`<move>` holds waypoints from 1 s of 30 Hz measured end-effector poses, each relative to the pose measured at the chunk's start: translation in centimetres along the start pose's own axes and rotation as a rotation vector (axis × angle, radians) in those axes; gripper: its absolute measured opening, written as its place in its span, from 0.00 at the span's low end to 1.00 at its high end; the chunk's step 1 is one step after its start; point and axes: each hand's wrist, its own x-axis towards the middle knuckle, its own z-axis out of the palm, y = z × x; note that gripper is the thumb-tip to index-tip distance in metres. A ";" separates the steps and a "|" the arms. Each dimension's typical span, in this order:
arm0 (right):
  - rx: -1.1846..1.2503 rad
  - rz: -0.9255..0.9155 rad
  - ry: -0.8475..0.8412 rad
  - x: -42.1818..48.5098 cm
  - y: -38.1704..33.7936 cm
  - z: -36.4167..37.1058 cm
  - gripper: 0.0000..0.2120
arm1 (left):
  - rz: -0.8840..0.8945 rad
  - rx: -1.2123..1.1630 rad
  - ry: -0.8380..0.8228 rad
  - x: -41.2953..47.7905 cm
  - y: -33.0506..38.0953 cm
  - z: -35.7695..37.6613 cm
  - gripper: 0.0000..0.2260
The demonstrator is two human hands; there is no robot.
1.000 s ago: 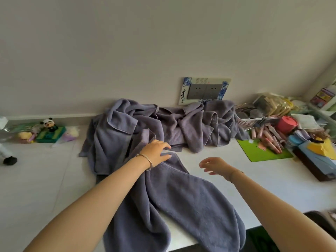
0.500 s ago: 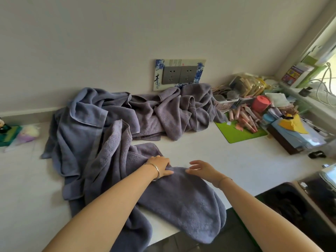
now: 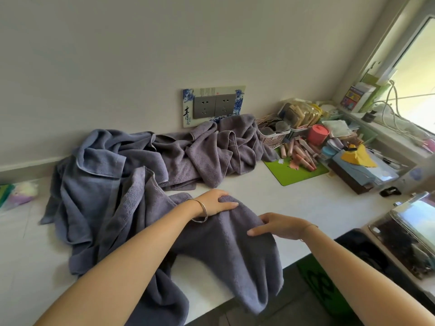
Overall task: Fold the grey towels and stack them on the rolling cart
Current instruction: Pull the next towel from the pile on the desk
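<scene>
One grey towel (image 3: 226, 255) lies across the white counter (image 3: 306, 203), and its near end hangs over the front edge. My left hand (image 3: 215, 204) rests on the towel's far edge and pinches a fold of it between thumb and fingers. A little nearer and to the right, my right hand (image 3: 275, 225) holds the same edge, thumb on top. The cloth is bunched up between the two hands. Behind it, a crumpled pile of more grey towels (image 3: 200, 156) lies against the wall, and a bluer one (image 3: 94, 184) lies at the left. No rolling cart is in view.
To the right lie a green mat (image 3: 294, 172), a red cup (image 3: 317, 135), a basket and boxes of small items. A glass-lidded appliance (image 3: 412, 231) sits at the near right. Wall sockets (image 3: 214, 105) are behind the pile. Soft toys (image 3: 21, 194) lie at the far left.
Both hands came down from above the towel onto its far edge. Now they hold it and the cloth between them has bunched up. The camera has swung right.
</scene>
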 end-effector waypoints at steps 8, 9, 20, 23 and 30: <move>0.013 -0.032 0.052 -12.8 -4.0 -8.8 0.30 | 0.124 -0.162 -0.114 -0.5 9.8 -3.7 0.12; -0.005 -0.052 0.074 -14.6 -5.1 -9.9 0.35 | 0.145 -0.178 -0.133 -0.5 11.5 -4.2 0.11; -0.102 -0.219 0.212 -19.3 -10.5 -23.5 0.34 | 0.173 -0.241 -0.126 6.2 20.8 -6.4 0.12; -0.240 -0.188 0.336 -12.9 -8.7 -27.3 0.17 | 0.040 -0.089 0.028 11.5 17.6 -5.4 0.15; -0.246 -0.345 0.773 4.0 -0.1 -30.3 0.09 | -0.296 0.110 0.544 22.1 5.9 -0.2 0.12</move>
